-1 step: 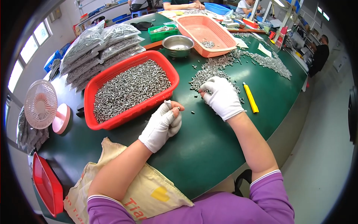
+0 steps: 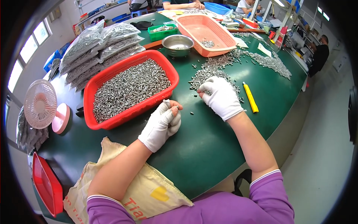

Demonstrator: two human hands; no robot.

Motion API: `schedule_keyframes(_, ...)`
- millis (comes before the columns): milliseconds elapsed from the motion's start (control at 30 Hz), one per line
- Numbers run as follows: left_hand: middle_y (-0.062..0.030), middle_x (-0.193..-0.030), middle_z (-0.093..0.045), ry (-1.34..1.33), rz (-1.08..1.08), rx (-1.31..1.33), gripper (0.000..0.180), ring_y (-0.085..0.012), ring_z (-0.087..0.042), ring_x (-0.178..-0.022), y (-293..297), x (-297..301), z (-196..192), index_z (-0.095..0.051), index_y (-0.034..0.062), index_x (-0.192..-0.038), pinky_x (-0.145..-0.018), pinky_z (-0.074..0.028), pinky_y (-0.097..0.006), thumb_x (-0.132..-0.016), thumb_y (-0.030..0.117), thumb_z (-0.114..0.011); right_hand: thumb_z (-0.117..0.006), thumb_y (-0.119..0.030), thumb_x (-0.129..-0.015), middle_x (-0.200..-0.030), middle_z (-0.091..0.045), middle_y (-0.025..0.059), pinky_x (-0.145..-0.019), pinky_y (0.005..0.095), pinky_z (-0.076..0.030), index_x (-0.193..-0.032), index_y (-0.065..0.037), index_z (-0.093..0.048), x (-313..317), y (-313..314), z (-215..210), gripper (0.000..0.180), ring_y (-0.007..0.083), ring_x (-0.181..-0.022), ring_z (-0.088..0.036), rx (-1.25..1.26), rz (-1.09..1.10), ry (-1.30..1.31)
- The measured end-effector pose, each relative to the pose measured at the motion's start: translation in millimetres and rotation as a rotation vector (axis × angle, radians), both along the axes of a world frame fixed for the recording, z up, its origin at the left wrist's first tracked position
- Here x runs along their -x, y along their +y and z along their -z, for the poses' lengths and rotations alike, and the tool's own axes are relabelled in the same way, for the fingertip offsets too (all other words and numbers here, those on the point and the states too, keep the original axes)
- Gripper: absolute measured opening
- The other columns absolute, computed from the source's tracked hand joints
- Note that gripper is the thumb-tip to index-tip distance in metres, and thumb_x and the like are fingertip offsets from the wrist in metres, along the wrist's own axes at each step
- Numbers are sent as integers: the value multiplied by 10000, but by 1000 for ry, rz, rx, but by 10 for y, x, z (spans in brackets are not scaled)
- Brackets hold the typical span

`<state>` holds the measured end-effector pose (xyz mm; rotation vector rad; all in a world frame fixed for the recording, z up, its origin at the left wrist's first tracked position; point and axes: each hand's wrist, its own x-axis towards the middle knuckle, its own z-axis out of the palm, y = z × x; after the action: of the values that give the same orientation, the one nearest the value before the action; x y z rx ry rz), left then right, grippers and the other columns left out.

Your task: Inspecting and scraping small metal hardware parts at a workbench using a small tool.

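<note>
Nothing shifted since the earlier frame: both hands and every container exactly as before.

Red basket (image 2: 97, 88) on the green counter (image 2: 209, 138), heaped with small silver metal pieces (image 2: 128, 88). Behind it, a steel bowl (image 2: 178, 44) with a few pieces inside, a salmon-pink basket (image 2: 204, 30) holding a small cluster, and a green tray (image 2: 162, 33) at the back. Clear bags (image 2: 100, 46) of the same pieces stacked left of the red basket.

Left hand (image 2: 161, 125), white-gloved, curled shut just beside the red basket's near rim, pinching a metal piece (image 2: 167, 104) between thumb and fingertips. Right hand (image 2: 220, 96), also gloved, palm down with fingers loosely bent, resting on the near edge of the loose pile (image 2: 216, 71) spread across the counter; grasping anything underneath, cannot tell.

Yellow utility knife (image 2: 250, 97) just right of the right hand. Stray pieces scattered between the hands. Pink desk fan (image 2: 43, 106) at the far left, beige sack (image 2: 149, 194) under the left forearm at the counter's near edge.
</note>
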<state>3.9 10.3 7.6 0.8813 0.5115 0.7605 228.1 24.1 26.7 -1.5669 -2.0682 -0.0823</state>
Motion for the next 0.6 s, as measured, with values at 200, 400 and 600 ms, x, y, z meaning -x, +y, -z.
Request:
schedule_keyframes(200,3,-715,-468,-79,-59,78,140,-97,-393,-561,16,8,66,-480,124,-993,-505,-289,-212,-966,256,-518,-733,-176,-705,-804,-614,87,-723,379,-482,-833,-102,-695,103,-132,-70,152,285,-810,-593,264,-414,39)
schedule_keyframes(400,-5,-720,-492,-101,-52,71,142,-100,-413,-564,26,19,81,-491,130,-974,-507,-304,-215,-964,270,-514,-712,-161,-724,-809,-601,91,-720,381,-483,-869,-101,-692,229,-199,-21,159,287,-805,-591,320,-490,-41)
schedule_keyframes(600,-3,-741,-477,-39,-85,84,206,-87,-367,-520,3,-20,52,-477,124,-1036,-488,-299,-216,-916,268,-563,-703,-103,-743,-830,-611,90,-724,354,-491,-906,-65,-671,243,-162,-2,170,256,-790,-601,317,-440,180)
